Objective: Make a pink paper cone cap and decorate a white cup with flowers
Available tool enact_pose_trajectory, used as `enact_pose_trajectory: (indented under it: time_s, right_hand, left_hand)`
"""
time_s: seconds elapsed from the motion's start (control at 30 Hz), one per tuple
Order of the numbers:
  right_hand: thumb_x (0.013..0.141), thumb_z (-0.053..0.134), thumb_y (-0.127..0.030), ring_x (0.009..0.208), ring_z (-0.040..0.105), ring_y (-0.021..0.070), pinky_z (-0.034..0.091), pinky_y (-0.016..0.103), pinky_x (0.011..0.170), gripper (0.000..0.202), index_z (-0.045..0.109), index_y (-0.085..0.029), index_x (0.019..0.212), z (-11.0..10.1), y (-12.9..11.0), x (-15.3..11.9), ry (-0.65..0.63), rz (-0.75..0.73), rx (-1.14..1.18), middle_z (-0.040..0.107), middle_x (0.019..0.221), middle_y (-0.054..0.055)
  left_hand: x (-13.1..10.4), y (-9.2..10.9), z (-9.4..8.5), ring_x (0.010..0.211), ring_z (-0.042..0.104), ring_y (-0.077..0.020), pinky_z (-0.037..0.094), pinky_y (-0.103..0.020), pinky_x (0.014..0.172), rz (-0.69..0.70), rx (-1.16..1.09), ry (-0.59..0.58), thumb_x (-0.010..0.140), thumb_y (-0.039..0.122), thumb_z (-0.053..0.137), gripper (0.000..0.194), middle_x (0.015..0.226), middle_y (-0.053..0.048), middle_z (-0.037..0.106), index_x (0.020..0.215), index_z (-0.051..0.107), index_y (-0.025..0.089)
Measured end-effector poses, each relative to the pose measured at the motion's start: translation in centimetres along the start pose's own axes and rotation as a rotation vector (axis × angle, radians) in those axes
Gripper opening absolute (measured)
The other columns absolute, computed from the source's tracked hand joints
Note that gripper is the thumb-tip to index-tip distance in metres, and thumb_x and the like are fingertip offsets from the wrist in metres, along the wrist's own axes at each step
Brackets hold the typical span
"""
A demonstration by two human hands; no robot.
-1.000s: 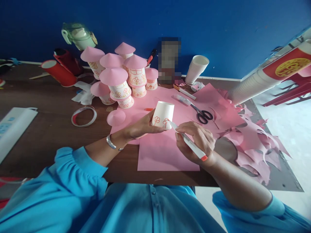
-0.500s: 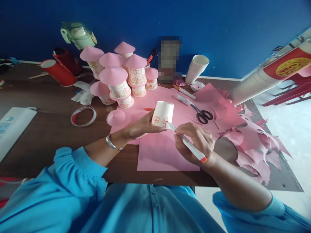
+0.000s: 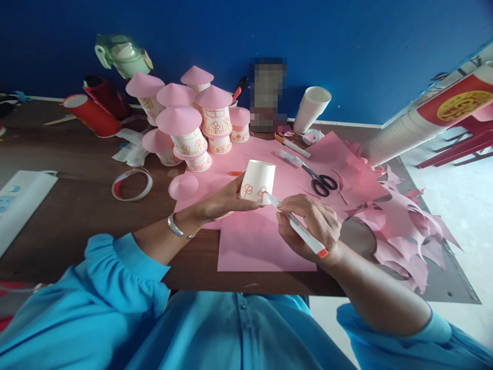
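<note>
A white paper cup (image 3: pixel 259 177) with two orange-red flowers drawn on its side is gripped in my left hand (image 3: pixel 229 199), above the pink paper (image 3: pixel 265 246). My right hand (image 3: pixel 310 223) is closed around a white marker (image 3: pixel 304 234) with an orange end. The marker's tip meets the cup at the right-hand flower. An orange marker cap (image 3: pixel 236 173) shows just behind my left hand. Beyond it to the left stand several decorated cups with pink cone roofs (image 3: pixel 179 121), some stacked. A loose pink cone (image 3: pixel 184 187) lies near my left wrist.
Black-handled scissors (image 3: pixel 324 185) and another marker (image 3: pixel 292 146) lie behind my right hand. Pink paper scraps (image 3: pixel 404 234) pile up at the right. Stacked white cups (image 3: pixel 313 109) stand by the blue wall. A tape roll (image 3: pixel 132 185) and red cylinder (image 3: pixel 92 115) are at the left.
Almost nothing differs. The cup and both hands keep their places, with the marker tip still at the right-hand flower; the view has shifted very slightly.
</note>
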State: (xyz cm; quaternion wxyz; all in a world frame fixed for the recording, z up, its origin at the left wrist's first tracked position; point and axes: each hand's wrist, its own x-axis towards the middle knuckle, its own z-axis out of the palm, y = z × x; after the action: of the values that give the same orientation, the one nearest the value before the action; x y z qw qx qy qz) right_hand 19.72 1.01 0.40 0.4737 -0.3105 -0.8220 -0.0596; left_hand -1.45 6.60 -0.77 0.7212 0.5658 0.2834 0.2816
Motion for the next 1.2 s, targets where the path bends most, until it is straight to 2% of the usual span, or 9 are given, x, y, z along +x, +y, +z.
enact_pose_trajectory:
  time_s: [0.17,0.93,1.2]
  right_hand:
    - [0.087,0.064,-0.005,0.067,0.073,0.0171,0.061,0.027,0.06,0.023,0.06,-0.02,0.104,0.07,0.1,-0.19,0.009,0.012,-0.011,0.072,0.078,0.003]
    - [0.085,0.062,-0.002,0.061,0.07,0.0151,0.059,0.025,0.058,0.021,0.058,-0.02,0.097,0.17,-0.3,0.02,0.014,0.018,-0.019,0.071,0.072,0.001]
    - [0.087,0.062,-0.004,0.062,0.071,0.0151,0.059,0.026,0.057,0.021,0.058,-0.021,0.098,0.26,-0.3,0.02,0.011,0.023,-0.014,0.071,0.073,0.001]
  left_hand:
    - [0.02,-0.16,-0.05,0.108,0.065,-0.0238,0.052,-0.037,0.092,0.043,-0.047,-0.021,0.082,0.026,0.081,0.034,0.111,-0.008,0.072,0.113,0.067,0.02]
    - [0.03,-0.14,-0.02,0.099,0.062,-0.0216,0.051,-0.035,0.086,0.013,-0.015,-0.022,0.083,0.031,0.08,0.034,0.104,-0.006,0.067,0.11,0.063,0.018]
    - [-0.1,-0.16,-0.05,0.097,0.061,-0.021,0.051,-0.035,0.085,0.02,0.013,0.018,0.082,0.032,0.081,0.037,0.103,-0.005,0.066,0.11,0.062,0.019]
